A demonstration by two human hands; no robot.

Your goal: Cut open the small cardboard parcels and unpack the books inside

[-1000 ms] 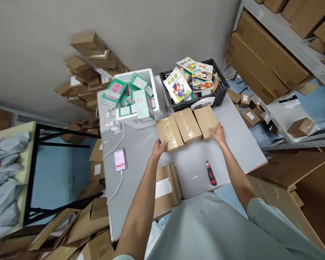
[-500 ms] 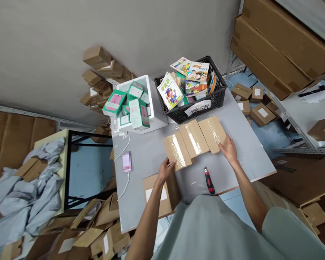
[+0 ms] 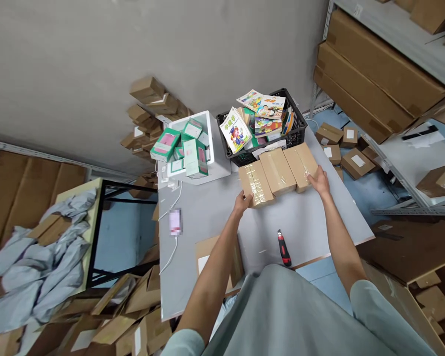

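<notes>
Three small taped cardboard boxes are lined up side by side: a left box (image 3: 255, 179), a middle box (image 3: 278, 170) and a right box (image 3: 300, 162). My left hand (image 3: 244, 201) grips the near left corner of the left box, thumb on top. At the other end of the row, my right hand (image 3: 320, 182) is closed on the right box's outer edge. The row is squeezed between both hands, close to the black crate; whether it touches the table underneath cannot be told. Nearer my body lies a red and black box cutter (image 3: 284, 248).
A black crate (image 3: 300, 137) of booklets and a white foam bin (image 3: 218, 168) of green-and-white boxes stand at the table's back. A larger carton (image 3: 238, 262) sits at the front, partly behind my left arm. A cabled phone-like device (image 3: 175, 221) lies at left. Shelving (image 3: 408, 183) stands right.
Both hands have moved the three-box row away from my body and slightly right, up against the black crate. The box cutter stays on the table. The camera view has shifted a little.
</notes>
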